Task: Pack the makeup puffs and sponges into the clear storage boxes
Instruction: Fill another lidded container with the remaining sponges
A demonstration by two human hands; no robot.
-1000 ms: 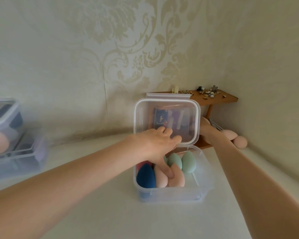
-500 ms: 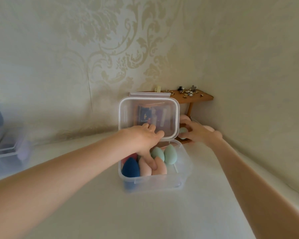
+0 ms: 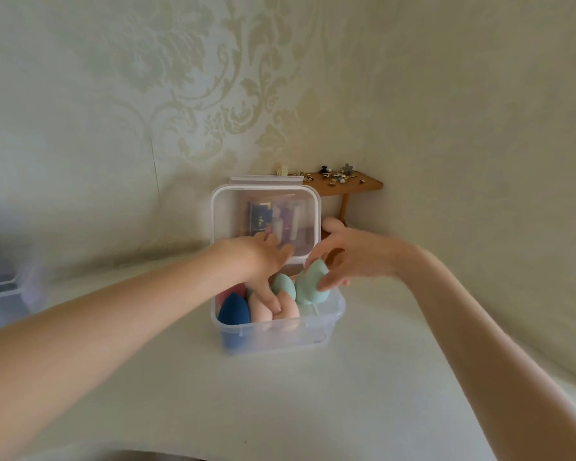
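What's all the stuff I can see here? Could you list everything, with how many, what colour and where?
Clear storage box: one, transparent, on the white surface, centre.
Box lid: one, clear, standing open behind the box.
Dark blue sponge: one, front left in the box.
Peach sponges: at least two, middle of the box.
Mint sponges: two; one in the box, one at the box's right side, held.
Reddish sponge: part visible, behind the blue one.
Wooden shelf: one, brown, in the corner, with small trinkets on it.
Other clear boxes: blurred, far left; count unclear.
Left hand: fingers reaching into the box among the peach sponges.
Right hand: holds the mint sponge.
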